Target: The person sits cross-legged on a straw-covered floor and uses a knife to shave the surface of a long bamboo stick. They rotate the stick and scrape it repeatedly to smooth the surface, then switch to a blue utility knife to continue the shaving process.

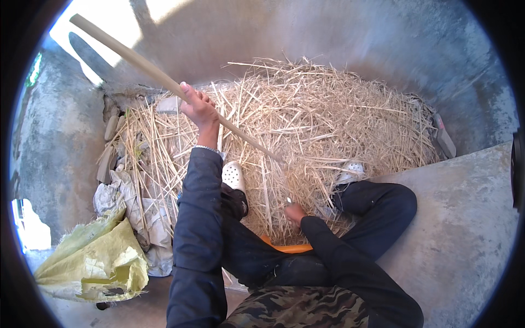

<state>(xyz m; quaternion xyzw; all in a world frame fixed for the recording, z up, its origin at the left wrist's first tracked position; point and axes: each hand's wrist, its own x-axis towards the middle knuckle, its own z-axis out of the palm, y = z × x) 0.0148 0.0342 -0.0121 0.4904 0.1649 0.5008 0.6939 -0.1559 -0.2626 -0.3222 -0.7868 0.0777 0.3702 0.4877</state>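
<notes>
Tan, smooth, tapering pole [156, 74] slanting through the clenched left hand [200, 109] on my feed, spiky straw [333, 112] tangled beneath, right hand [296, 214] low among stalks, its grip I cannot tell.

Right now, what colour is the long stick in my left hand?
The long stick in your left hand is pale tan, best seen in the head view.

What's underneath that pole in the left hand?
Loose straw shows beneath the lower stretch of the pole; the wall shows behind its upper part. Whatever lies under the straw there cannot be seen.
</notes>
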